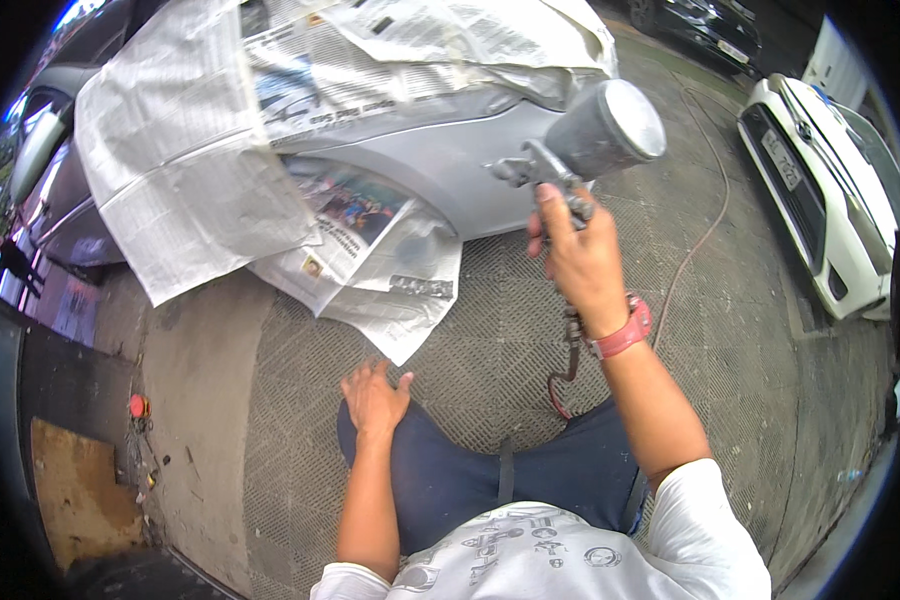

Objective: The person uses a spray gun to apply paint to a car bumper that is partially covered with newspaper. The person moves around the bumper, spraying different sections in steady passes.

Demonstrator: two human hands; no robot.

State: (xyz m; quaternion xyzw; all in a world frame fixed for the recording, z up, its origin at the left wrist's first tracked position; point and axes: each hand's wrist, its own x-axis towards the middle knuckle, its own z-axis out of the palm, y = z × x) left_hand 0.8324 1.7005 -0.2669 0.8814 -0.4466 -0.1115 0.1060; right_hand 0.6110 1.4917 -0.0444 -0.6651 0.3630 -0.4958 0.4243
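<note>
1. Head view shows the grey metal spray gun with its round cup (585, 140) raised in the right hand (582, 262), fingers wrapped tight round the grip, nozzle facing the bare silver car panel (470, 160).
2. Left hand (373, 398) rests flat on the knee of the dark blue trousers (470, 480), fingers spread and holding nothing.
3. Sheets of newspaper masking (185, 170) cover the bodywork above and left of the panel (one sheet trails onto the patterned floor (490, 320)).
4. A thin reddish air hose (705, 225) runs off across the floor toward a white car (830, 190).
5. Spraying well here likely means keeping the gun square to the panel, moving evenly, and keeping spray off unmasked edges.
</note>
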